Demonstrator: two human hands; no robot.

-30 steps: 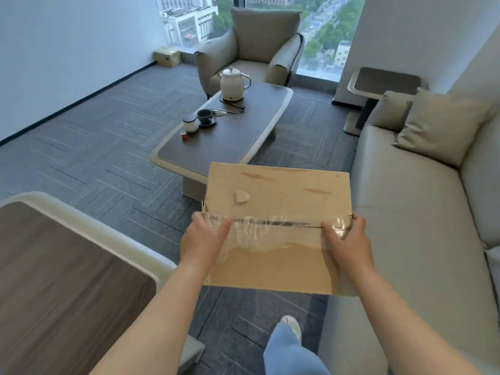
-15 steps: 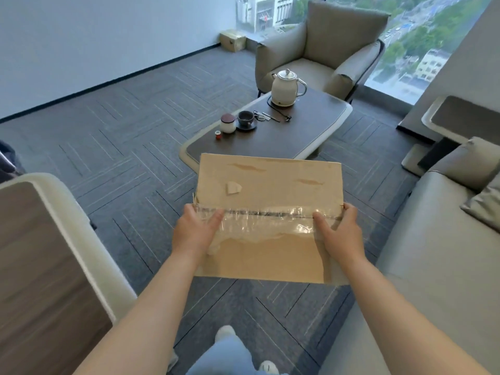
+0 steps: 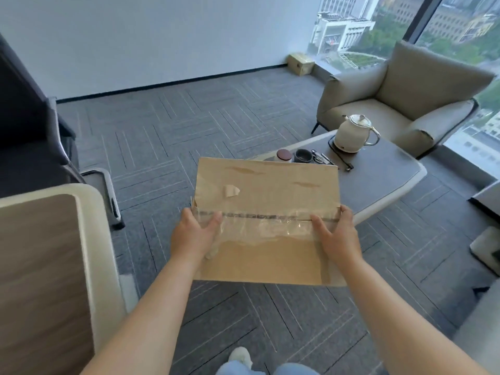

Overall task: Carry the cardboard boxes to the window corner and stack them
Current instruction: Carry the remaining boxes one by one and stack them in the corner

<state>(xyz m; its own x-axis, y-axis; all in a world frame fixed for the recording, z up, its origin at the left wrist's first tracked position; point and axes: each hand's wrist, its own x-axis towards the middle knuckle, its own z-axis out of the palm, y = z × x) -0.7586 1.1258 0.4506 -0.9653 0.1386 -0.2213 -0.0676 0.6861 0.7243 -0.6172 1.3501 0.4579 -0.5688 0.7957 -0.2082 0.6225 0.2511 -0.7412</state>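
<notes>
A person holds a flat cardboard box [image 3: 266, 201] level at waist height over grey carpet [image 3: 189, 125], one hand at each short side. The left hand [image 3: 193, 235] grips the left edge and the right hand [image 3: 338, 235] grips the right edge; each thumb lies on top across a strip of clear tape [image 3: 266, 223] and the fingers curl over the edges, their tips hidden beneath. The box's far edge overlaps the near end of a low table [image 3: 392, 182] in the head view. On that table stand a white kettle [image 3: 354, 133], a dark cup [image 3: 303, 155] and a small lidded jar [image 3: 284, 155], the cup and jar side by side and the kettle farther back. A beige armchair [image 3: 405, 96] sits behind the table by the window [image 3: 351, 28]. A second box [image 3: 300, 63] rests on the floor in the far corner where the white wall meets the window, well apart from the held one. A desk [image 3: 40, 266] and a dark office chair [image 3: 32, 131] fill the left of the frame.
</notes>
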